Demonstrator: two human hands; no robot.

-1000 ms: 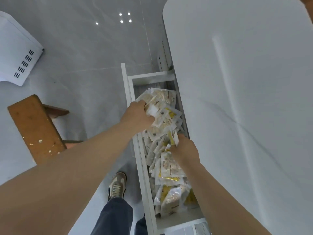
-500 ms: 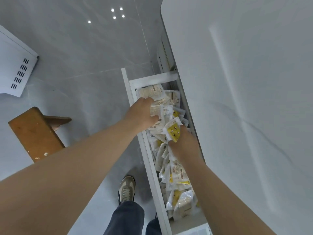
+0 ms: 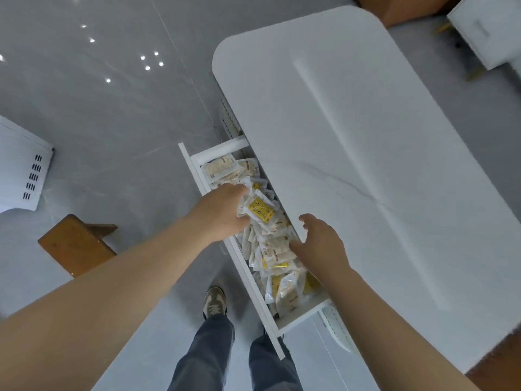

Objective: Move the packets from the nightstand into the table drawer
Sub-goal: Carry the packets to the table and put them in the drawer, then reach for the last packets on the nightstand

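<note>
The white table's drawer (image 3: 197,170) is pulled out and filled with several white and yellow packets (image 3: 272,249). A packet with a yellow label (image 3: 259,208) lies on top of the pile. My left hand (image 3: 222,211) rests on the packets at the drawer's left side, fingers curled against them; whether it grips any is hidden. My right hand (image 3: 321,241) hovers above the drawer's right side beside the tabletop edge, fingers spread and holding nothing. The nightstand is not in view.
The white tabletop (image 3: 366,136) overhangs the drawer on the right. A wooden stool (image 3: 73,244) stands on the grey floor at the left, and a white vented cabinet (image 3: 22,176) lies further left. My legs and a shoe (image 3: 214,301) are below the drawer.
My right hand has let go of the yellow-label packet, lifted out of the drawer and opened. The left hand stays on the pile. The camera has pulled back.
</note>
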